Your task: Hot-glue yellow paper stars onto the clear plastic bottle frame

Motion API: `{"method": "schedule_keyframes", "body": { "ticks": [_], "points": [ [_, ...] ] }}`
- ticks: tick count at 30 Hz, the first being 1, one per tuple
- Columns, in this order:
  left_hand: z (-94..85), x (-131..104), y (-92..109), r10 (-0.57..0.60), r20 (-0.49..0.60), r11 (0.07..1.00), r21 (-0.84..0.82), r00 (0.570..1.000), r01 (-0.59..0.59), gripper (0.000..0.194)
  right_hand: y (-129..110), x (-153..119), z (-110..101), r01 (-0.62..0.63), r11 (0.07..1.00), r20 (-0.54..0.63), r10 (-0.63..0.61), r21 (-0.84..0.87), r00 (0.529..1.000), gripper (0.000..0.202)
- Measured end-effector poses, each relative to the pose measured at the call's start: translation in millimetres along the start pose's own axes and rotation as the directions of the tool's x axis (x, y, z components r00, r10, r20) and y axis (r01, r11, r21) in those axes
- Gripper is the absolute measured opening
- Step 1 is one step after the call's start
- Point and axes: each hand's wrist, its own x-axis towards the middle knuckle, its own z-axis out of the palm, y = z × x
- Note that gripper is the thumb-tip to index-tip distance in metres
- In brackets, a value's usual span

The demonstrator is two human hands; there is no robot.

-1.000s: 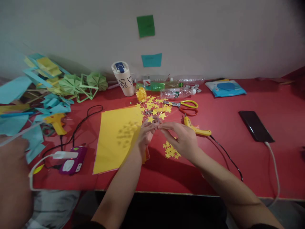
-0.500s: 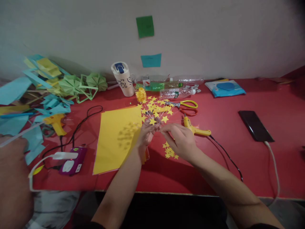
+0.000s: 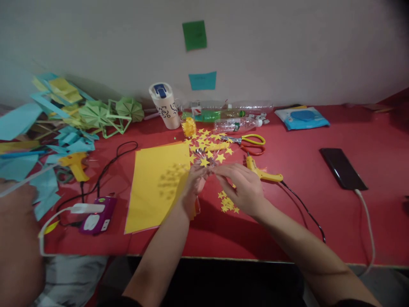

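Observation:
My left hand (image 3: 196, 181) is closed round the base of a clear plastic piece cut into thin strips. Yellow paper stars (image 3: 204, 162) sit on the strip tips, spread out like a spray. My right hand (image 3: 241, 183) meets it from the right, thumb and fingertips pinched at the lower strips; what exactly they grip is too small to make out. Below the right hand lies a small pile of loose yellow stars (image 3: 228, 204). A yellow glue gun (image 3: 265, 175) rests just beyond that hand, and scissors (image 3: 254, 140) with yellow and red handles lie behind.
Yellow paper sheets (image 3: 150, 183) lie left, near a purple power strip (image 3: 97, 216) and another glue gun (image 3: 75, 165). Plastic bottles (image 3: 238, 125) and a white tumbler (image 3: 165, 105) line the wall. Rightward are wipes (image 3: 302, 117) and a phone (image 3: 343, 169). Another person's limb (image 3: 19, 243) shows left.
Both hands stay nearly in place. My right fingertips have shifted slightly left, closer to the plastic strips, and a few stars at the right side have moved a little.

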Motion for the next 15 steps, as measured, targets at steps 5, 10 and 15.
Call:
{"method": "schedule_keyframes", "body": {
  "ticks": [5,10,15],
  "points": [
    [6.1,-3,7,-0.004,0.006,1.0,-0.009,1.0,0.004,0.028,-1,0,-1,-0.002,1.0,0.001,0.002,-0.021,1.0,0.022],
    [15.9,-8,17,-0.02,0.033,0.998,-0.06,0.999,0.022,0.028,-3,2,-5,-0.005,0.997,-0.023,0.003,-0.082,1.0,0.024],
    [16.8,-8,21,-0.042,0.007,0.999,-0.022,0.999,0.042,0.033,-4,4,-12,-0.063,0.997,-0.05,0.061,-0.038,0.997,0.022]
  ]
}}
